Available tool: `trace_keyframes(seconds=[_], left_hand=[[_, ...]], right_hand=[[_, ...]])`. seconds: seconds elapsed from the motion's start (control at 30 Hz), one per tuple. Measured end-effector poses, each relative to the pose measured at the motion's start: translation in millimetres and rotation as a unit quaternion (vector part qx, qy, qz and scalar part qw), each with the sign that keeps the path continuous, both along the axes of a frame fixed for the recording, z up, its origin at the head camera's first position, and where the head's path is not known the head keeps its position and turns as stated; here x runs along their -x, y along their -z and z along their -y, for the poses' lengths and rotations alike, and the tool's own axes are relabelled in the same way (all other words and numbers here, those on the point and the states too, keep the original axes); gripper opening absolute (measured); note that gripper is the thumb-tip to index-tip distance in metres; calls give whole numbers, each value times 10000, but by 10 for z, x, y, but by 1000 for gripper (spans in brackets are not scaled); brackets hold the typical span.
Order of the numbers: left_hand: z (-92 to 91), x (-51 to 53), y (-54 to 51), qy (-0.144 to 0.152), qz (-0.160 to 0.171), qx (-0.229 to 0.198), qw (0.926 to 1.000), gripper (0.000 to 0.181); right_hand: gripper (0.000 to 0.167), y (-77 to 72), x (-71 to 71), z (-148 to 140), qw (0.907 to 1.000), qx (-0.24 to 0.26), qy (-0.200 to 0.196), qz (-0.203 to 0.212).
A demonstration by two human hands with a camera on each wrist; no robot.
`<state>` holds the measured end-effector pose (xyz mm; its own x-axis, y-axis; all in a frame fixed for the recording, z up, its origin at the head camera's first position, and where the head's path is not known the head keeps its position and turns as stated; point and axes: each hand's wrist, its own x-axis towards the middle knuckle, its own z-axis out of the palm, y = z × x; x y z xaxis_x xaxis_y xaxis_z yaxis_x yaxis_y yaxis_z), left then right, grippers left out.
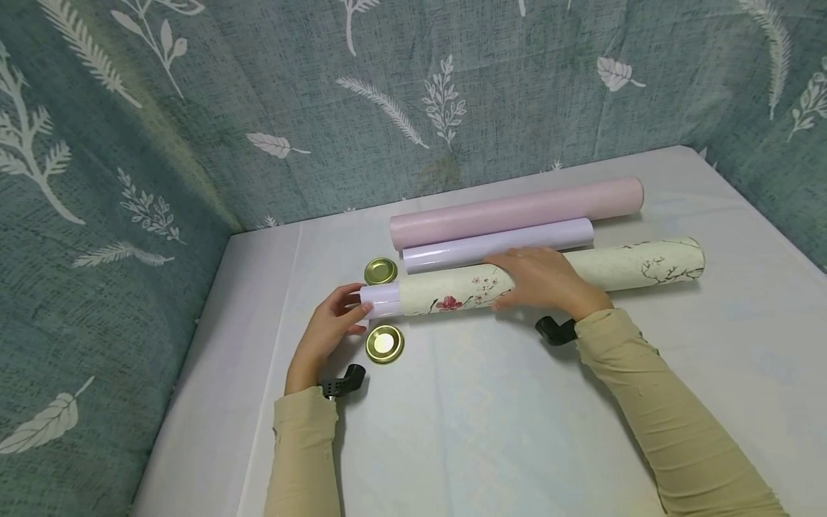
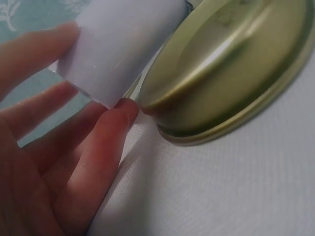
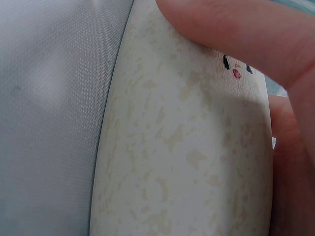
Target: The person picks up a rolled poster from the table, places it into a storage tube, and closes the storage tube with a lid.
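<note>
A cream wallpaper roll point(image 1: 633, 267) printed with red blossoms and dark branches lies across the table. Out of its left end sticks a short length of a glossy lavender roll point(image 1: 382, 299). My left hand point(image 1: 326, 330) holds that lavender end, thumb on the near side and fingers on the far side. Over the cream roll's middle lies my right hand point(image 1: 543, 280), gripping it with thumb and fingers on opposite sides. In the left wrist view, a gold jar lid point(image 2: 221, 73) is close beside the fingertips. The right wrist view shows the thumb point(image 3: 241, 34) against the cream surface.
Behind the cream roll lie another lavender roll point(image 1: 497, 245) and a longer pink roll point(image 1: 517, 213). One gold lid point(image 1: 380, 271) sits behind the lavender end, another gold lid point(image 1: 385, 344) in front. A green leaf-patterned curtain point(image 1: 388, 115) borders the white-covered table point(image 1: 491, 416).
</note>
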<state>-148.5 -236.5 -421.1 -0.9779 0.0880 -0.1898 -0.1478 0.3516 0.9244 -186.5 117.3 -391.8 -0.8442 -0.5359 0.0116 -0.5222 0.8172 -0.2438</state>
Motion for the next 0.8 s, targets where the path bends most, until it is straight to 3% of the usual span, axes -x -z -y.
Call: trace_keyframes(seconds=[0.2, 0.57, 0.8], left_hand=[[22, 30, 93, 13, -71, 25, 10000, 61], [-10, 36, 78, 55, -30, 112, 9999, 62], [-130, -63, -168, 61, 77, 191, 9998, 57]], right_hand=[[84, -16, 2, 3, 10000, -12, -66, 72], [82, -14, 3, 2, 10000, -6, -31, 71], [81, -15, 5, 13, 10000, 13, -16, 56]])
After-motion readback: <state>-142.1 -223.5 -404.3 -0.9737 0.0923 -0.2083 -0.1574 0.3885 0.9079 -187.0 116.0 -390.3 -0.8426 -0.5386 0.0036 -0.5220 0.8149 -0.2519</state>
